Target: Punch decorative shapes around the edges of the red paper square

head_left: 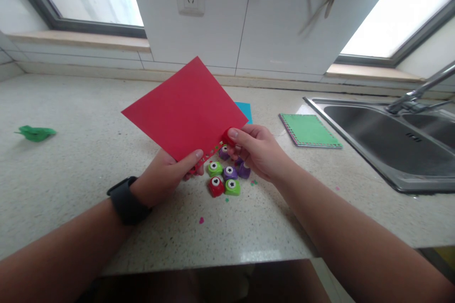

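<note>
A red sheet of paper (185,109) is held tilted above the counter, with a row of small cut-outs along its near edge. My left hand (177,166) pinches that sheet at its lower corner, thumb on top. In my right hand (258,149) is a red craft punch (228,137), gripped between thumb and fingers at the sheet's near right edge. Below lie several more punches: a red one (216,186), a green one (232,187), another green one (214,168) and a purple one (230,173). My right fingers partly hide others.
A stack of papers with a punched green sheet (311,130) on top lies to the right, beside the steel sink (369,147). Blue paper (244,111) shows behind the red sheet. A crumpled green piece (36,133) sits far left. Tiny paper cut-outs (201,220) dot the counter.
</note>
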A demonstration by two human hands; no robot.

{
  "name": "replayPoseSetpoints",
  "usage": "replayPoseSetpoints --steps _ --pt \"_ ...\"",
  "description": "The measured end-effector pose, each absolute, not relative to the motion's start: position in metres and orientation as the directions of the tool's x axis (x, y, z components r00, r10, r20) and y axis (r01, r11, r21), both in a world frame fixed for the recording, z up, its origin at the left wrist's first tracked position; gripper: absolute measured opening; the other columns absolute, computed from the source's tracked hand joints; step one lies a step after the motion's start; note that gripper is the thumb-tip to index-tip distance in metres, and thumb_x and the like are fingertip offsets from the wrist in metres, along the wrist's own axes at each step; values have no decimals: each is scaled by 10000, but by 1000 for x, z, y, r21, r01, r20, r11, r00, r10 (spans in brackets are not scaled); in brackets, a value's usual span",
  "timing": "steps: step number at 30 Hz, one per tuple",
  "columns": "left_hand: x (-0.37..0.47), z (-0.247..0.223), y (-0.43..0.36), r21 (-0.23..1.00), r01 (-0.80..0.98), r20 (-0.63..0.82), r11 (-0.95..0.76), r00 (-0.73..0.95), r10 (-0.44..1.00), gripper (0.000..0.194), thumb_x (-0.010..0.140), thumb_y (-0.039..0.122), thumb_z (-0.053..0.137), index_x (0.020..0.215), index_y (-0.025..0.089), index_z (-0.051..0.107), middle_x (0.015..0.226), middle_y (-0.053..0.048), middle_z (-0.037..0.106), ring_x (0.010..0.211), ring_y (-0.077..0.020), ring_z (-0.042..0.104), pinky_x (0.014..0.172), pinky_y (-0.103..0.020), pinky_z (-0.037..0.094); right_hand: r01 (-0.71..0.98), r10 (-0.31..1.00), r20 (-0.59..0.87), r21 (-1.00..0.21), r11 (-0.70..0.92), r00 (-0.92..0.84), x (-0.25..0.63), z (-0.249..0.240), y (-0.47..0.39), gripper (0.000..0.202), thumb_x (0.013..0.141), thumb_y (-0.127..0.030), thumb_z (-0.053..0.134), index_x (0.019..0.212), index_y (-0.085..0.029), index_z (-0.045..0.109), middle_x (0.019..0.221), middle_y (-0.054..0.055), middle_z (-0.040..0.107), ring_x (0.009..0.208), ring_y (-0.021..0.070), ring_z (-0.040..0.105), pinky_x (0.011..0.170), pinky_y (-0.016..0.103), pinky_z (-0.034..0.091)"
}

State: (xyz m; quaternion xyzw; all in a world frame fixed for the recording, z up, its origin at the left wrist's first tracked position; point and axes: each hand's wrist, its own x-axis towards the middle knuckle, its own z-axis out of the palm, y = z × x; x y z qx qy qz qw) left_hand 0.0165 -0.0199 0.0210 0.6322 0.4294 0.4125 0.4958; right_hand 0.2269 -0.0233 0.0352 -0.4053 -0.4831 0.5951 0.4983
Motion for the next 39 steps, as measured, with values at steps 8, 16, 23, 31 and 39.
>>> replayPoseSetpoints --steps 8,16,23,31,39 --pt "14 17 -19 980 141 90 -137 299 950 258 854 365 660 653 203 665 546 -14 643 459 -138 524 429 -238 431 -211 986 5 -977 -30 -166 226 35 -22 377 772 -514 810 803 -167 666 638 1 634 544 104 541 490 242 364" --pt "14 17 -18 977 153 93 -146 310 946 262 858 370 658 662 196 671 558 -16 653 469 -139 533 440 -239 443 -196 986 15 -980 -18 -168 227 35 -22 376 778 -515 804 810 -166 668 670 10 645 555 106 537 502 249 376" --pt "15 20 -20 974 170 97 -152 297 950 250 856 354 654 662 196 658 557 -5 647 474 -136 535 441 -238 437 -205 982 24 -979 -16 -190 227 34 -21 361 794 -509 793 808 -171 667 668 5 643 557 105 540 502 244 375" --pt "14 18 -19 971 180 98 -161 313 945 262 882 356 629 678 194 658 569 -1 655 482 -131 531 452 -235 436 -200 982 21 -980 -18 -189 227 34 -21 365 791 -513 796 814 -170 671 690 9 654 564 105 548 509 241 393" --pt "15 20 -20 970 181 101 -164 312 945 257 884 348 629 674 203 659 568 -4 655 484 -136 533 455 -242 436 -215 980 29 -977 -14 -196 227 33 -21 361 799 -515 793 823 -173 680 701 8 657 568 103 553 514 239 401"
